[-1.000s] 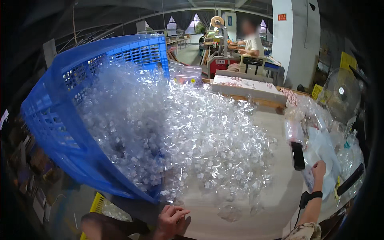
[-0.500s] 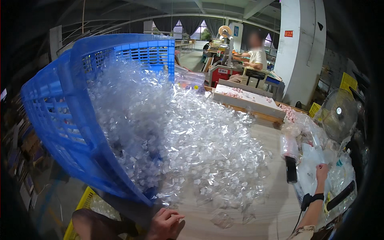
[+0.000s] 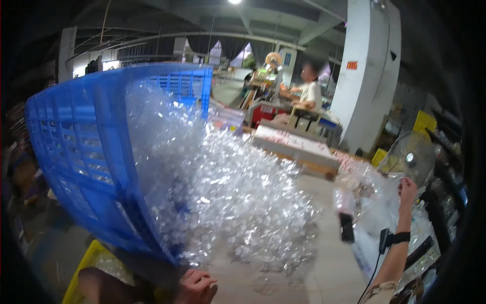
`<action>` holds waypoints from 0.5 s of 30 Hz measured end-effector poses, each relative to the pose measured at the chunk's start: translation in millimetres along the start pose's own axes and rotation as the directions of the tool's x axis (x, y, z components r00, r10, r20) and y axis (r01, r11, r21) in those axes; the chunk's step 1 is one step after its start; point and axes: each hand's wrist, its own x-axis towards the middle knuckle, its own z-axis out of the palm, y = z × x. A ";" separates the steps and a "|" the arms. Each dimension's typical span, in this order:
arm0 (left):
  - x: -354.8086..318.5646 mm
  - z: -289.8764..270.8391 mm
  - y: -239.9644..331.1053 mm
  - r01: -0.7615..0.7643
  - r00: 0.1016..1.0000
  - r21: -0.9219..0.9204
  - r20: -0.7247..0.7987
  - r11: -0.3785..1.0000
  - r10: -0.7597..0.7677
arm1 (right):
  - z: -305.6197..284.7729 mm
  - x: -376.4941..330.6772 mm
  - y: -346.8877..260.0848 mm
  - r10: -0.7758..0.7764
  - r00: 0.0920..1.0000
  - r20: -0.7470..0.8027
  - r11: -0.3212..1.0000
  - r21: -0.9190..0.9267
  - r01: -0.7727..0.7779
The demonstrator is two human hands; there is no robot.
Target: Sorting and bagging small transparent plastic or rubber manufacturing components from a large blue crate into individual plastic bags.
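Note:
At the near edge of the table, below the blue basket, my left hand point(image 3: 196, 287) rests with its fingers loosely curled together; no object shows in them. My right hand point(image 3: 407, 190), with a black band on the wrist, is raised over the pile of plastic bags on the right. Its fingers are pinched on the edge of a translucent plastic bag point(image 3: 372, 230), though blur softens the grip. A large heap of small clear plastic packets point(image 3: 253, 202) spills across the table out of the tipped blue basket point(image 3: 114, 137).
A black phone point(image 3: 347, 228) lies beside the bags. Behind them stands a fan point(image 3: 410, 152). A shallow tray point(image 3: 293, 142) with pink pieces sits at the table's far side. A yellow crate point(image 3: 81, 268) is below left. A person point(image 3: 309, 91) works beyond, near a white pillar point(image 3: 367, 76).
My right hand has risen and moved away toward the fan, lifting from the bag's surface. My left hand stays by the table edge, fingers a little more curled. The whole view has shifted slightly.

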 end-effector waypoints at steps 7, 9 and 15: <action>-6.4 6.2 -16.2 -0.086 0.996 0.012 -0.027 0.996 0.086 | 7.9 -32.4 -110.2 -0.263 0.959 0.110 0.945 0.231 0.233; -9.5 15.6 -25.8 -0.092 0.996 -0.006 -0.020 0.996 0.091 | 0.2 -54.0 -145.8 -0.355 0.935 0.003 0.888 0.312 0.337; -2.8 9.6 -11.1 -0.113 0.993 -0.035 -0.034 0.993 0.111 | -23.3 -137.7 -228.9 -0.541 0.830 0.136 0.803 0.379 0.461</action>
